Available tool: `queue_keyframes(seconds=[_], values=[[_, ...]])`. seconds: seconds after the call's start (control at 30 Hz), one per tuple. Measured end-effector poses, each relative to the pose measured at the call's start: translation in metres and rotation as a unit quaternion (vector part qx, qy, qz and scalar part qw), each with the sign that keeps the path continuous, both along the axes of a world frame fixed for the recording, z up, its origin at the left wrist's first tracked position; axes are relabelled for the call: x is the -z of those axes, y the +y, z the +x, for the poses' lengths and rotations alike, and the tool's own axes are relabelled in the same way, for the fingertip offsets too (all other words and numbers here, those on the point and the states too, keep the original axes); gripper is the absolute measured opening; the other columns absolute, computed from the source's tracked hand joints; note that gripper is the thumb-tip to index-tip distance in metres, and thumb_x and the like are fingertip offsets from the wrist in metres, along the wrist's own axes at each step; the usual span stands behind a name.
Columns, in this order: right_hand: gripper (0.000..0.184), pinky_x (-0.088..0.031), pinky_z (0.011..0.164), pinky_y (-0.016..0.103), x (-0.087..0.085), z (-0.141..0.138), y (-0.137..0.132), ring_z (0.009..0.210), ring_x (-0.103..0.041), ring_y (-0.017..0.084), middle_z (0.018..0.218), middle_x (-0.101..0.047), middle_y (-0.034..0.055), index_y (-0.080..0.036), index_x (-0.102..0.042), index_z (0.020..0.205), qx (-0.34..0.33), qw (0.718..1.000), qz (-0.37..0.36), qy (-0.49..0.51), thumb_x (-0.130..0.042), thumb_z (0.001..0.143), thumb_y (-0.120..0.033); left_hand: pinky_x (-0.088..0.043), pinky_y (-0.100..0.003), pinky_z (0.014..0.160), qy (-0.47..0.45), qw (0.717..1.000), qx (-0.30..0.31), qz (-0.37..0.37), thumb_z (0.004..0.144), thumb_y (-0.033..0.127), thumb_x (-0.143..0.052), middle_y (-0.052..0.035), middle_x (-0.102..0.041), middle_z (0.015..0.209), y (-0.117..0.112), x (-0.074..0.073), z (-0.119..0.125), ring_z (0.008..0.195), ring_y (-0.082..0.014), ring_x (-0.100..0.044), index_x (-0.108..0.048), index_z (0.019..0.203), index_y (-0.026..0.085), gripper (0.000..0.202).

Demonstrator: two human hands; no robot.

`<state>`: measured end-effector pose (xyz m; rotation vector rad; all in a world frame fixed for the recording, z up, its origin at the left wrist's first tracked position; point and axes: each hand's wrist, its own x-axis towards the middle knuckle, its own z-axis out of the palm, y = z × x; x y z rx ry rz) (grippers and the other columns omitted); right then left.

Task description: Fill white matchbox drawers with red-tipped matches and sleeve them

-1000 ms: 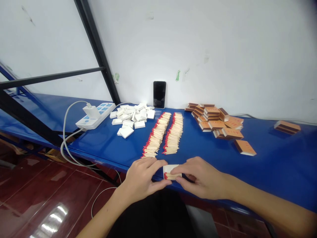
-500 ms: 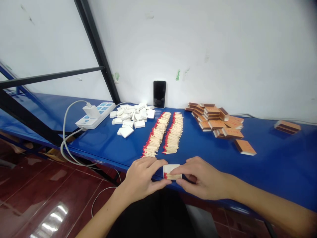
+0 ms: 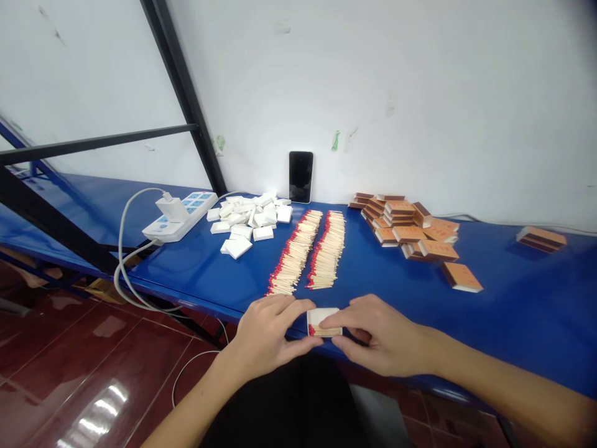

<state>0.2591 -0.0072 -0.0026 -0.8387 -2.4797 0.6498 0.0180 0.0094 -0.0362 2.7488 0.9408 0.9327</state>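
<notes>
A small white matchbox tray (image 3: 319,316) is held at the table's front edge, its open side facing up. Red-tipped matches (image 3: 326,332) lie along its near side. My left hand (image 3: 275,333) grips the tray's left end between thumb and fingers. My right hand (image 3: 373,336) is at the right end, its index finger reaching into the tray onto the matches and its thumb at the near right corner. Just beyond the tray lie two long rows of matches, a left row (image 3: 298,249) and a right row (image 3: 329,249), with red heads pointing left.
White empty-looking trays (image 3: 240,231) are heaped at the back left, beside a power strip (image 3: 180,218) with cables. Orange matchbox sleeves (image 3: 408,233) are piled at the back right, with a few apart (image 3: 541,239). A phone (image 3: 301,177) leans on the wall.
</notes>
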Motion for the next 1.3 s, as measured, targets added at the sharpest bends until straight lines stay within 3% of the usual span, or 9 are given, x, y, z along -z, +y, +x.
queue_keyframes(seconds=[0.17,0.37,0.67,1.07,1.3], values=[[0.019,-0.033,0.058,0.025,0.005,0.002,0.002,0.050,-0.045,0.010,0.057,-0.058,-0.0039,-0.017,-0.071,0.093,0.036,0.993,0.093,0.066,-0.052,0.093,-0.016,-0.045,-0.028,0.062,0.008,1.000,0.000,0.000,0.094,0.055,-0.061,-0.0023,-0.071,0.085,0.000,0.000,0.000,0.069,-0.0186,-0.066,-0.063,0.111,0.021,0.039],[0.021,-0.038,0.057,0.024,0.014,0.010,0.017,0.058,-0.054,0.012,0.069,-0.059,0.0000,-0.016,-0.073,0.095,0.165,0.973,0.154,0.053,-0.053,0.095,-0.019,-0.044,-0.028,0.061,0.012,1.000,-0.005,-0.004,0.093,0.051,-0.064,-0.0018,-0.070,0.084,0.001,-0.001,0.000,0.069,-0.0194,-0.066,-0.063,0.110,0.021,0.035],[0.030,-0.043,0.062,0.028,0.016,0.011,0.023,0.069,-0.062,0.016,0.085,-0.066,0.0032,-0.020,-0.071,0.118,0.155,0.974,0.141,-0.090,-0.048,0.100,-0.024,-0.047,-0.030,0.064,0.006,1.000,-0.005,-0.008,0.087,0.042,-0.069,-0.0022,-0.071,0.087,-0.002,-0.004,0.001,0.072,-0.0205,-0.067,-0.062,0.110,0.021,0.031],[0.027,-0.042,0.068,0.029,0.016,0.010,0.023,0.074,-0.062,0.018,0.085,-0.068,0.0033,-0.021,-0.069,0.116,0.157,0.978,0.107,-0.089,-0.050,0.098,-0.023,-0.049,-0.032,0.066,-0.001,1.000,-0.002,-0.009,0.084,0.035,-0.068,-0.0024,-0.071,0.089,-0.003,-0.004,0.001,0.074,-0.0213,-0.068,-0.061,0.112,0.022,0.032],[0.024,-0.039,0.072,0.033,0.019,0.011,0.024,0.068,-0.057,0.018,0.075,-0.065,0.0023,-0.019,-0.071,0.110,0.157,0.975,0.132,-0.085,-0.050,0.098,-0.023,-0.049,-0.031,0.066,-0.001,1.000,-0.005,-0.001,0.084,0.036,-0.068,-0.0029,-0.071,0.088,-0.003,-0.004,0.001,0.074,-0.0213,-0.068,-0.061,0.112,0.022,0.032]])
